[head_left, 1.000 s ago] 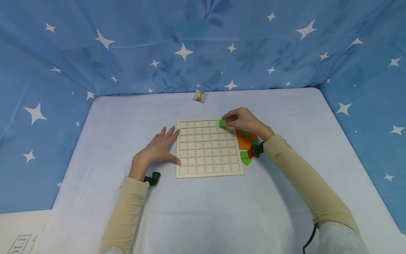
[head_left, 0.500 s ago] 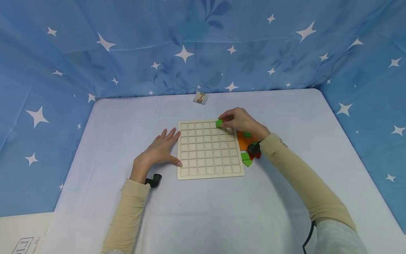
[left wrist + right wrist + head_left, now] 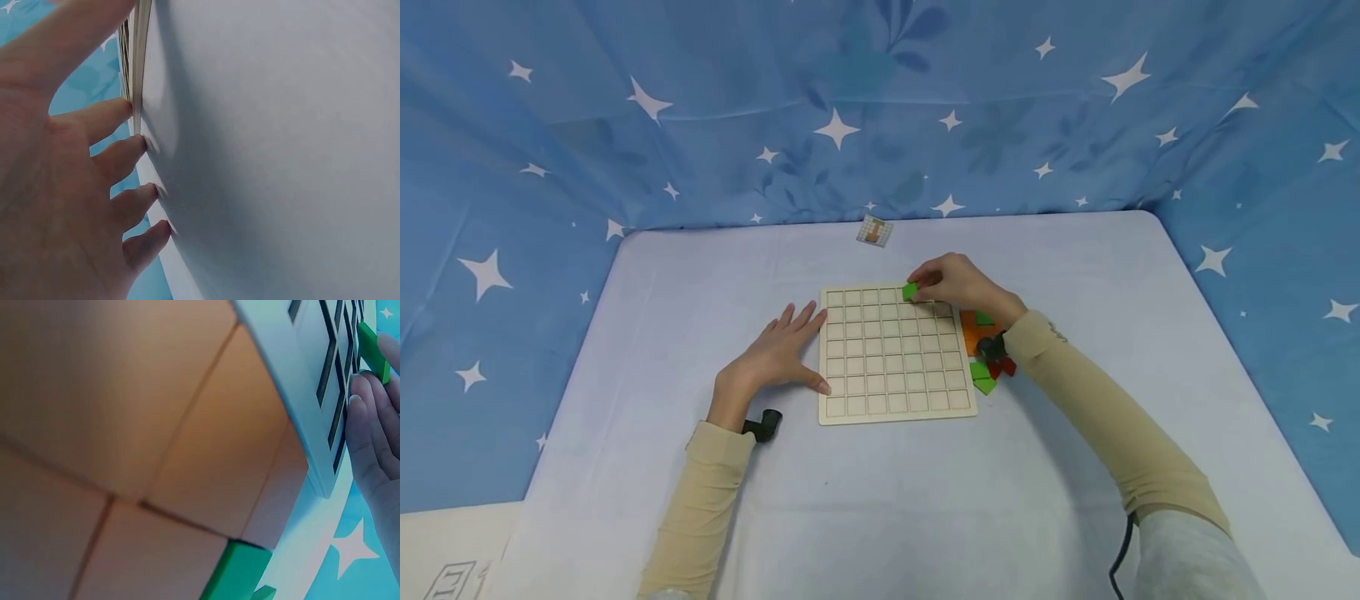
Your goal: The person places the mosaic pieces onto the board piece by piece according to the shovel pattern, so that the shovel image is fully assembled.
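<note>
A pale wooden grid board (image 3: 891,358) lies flat on the white table. At its far edge, right of the middle, my right hand (image 3: 958,281) pinches a small green tile (image 3: 910,292) over the top row of squares. The right wrist view shows the same green tile (image 3: 374,353) tilted between thumb and fingers, close to the grid. My left hand (image 3: 775,354) lies spread at the board's left side, with thumb and a fingertip touching its edge. In the left wrist view the left hand's fingers (image 3: 134,159) reach the board's edge and the tabletop.
Orange tiles (image 3: 972,333) with green tiles (image 3: 980,371) and red tiles (image 3: 996,369) lie right of the board, partly under my right wrist. A small pattern card (image 3: 874,231) lies beyond the board. A blue star-patterned curtain (image 3: 737,108) borders the table (image 3: 865,517).
My right hand has moved left along the board's top row, carrying the green tile. The left hand has stayed at the left edge.
</note>
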Demonstrator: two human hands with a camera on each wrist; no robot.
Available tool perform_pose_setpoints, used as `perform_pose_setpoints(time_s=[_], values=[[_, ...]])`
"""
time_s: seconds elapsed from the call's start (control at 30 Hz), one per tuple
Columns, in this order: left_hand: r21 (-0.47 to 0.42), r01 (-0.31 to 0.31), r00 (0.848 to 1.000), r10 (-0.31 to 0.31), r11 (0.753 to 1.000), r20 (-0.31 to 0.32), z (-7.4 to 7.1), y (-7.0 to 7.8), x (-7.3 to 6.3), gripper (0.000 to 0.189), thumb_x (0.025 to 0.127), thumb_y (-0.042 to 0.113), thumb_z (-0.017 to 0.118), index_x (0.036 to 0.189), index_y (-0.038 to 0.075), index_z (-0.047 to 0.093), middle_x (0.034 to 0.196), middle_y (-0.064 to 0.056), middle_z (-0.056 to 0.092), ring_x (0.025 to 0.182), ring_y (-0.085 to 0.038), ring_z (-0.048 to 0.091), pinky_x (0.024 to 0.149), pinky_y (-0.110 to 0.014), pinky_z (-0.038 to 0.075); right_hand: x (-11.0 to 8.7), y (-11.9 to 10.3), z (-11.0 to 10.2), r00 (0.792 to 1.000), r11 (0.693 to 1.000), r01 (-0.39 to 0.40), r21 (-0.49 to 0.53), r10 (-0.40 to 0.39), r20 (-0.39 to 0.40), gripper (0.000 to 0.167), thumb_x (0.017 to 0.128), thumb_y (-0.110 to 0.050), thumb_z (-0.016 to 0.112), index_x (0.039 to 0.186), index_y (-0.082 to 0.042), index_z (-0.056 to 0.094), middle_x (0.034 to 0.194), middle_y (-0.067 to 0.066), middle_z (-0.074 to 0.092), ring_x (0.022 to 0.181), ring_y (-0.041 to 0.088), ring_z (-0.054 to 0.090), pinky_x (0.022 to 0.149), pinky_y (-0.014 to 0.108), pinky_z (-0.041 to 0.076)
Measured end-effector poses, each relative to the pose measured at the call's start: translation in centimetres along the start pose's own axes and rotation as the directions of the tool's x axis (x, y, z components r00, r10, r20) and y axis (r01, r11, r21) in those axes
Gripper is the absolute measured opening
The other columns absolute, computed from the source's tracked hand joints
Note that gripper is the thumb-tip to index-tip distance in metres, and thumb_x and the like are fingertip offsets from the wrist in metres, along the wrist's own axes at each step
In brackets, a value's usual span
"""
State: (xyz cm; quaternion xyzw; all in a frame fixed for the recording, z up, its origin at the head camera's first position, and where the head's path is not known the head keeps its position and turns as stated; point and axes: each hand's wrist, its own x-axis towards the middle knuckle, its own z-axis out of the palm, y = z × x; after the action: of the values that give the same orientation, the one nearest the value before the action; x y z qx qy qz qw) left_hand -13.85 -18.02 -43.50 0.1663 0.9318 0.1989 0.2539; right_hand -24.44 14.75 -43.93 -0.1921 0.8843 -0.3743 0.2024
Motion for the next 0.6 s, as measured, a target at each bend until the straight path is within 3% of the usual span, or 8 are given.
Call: perform_pose_setpoints(time_s=[0.6], values=[[-0.003,-0.006,1.000,0.006,1.000,-0.014,0.02,0.04,-0.07,0.126,0.074,0.048,0.090,0.167,0.013,0.013,0.174,-0.012,0.000,0.159,-0.040,-0.008,0.129,-0.060,0.003,0.47,-0.36,0.64,0.999,0.998,0.043,-0.035,-0.043,0.005,0.033,0.094,-0.016,0.077,0.124,-0.004,0.073,0.115,0.014,0.074,0.105,0.027,0.069,0.093,0.042,0.057]])
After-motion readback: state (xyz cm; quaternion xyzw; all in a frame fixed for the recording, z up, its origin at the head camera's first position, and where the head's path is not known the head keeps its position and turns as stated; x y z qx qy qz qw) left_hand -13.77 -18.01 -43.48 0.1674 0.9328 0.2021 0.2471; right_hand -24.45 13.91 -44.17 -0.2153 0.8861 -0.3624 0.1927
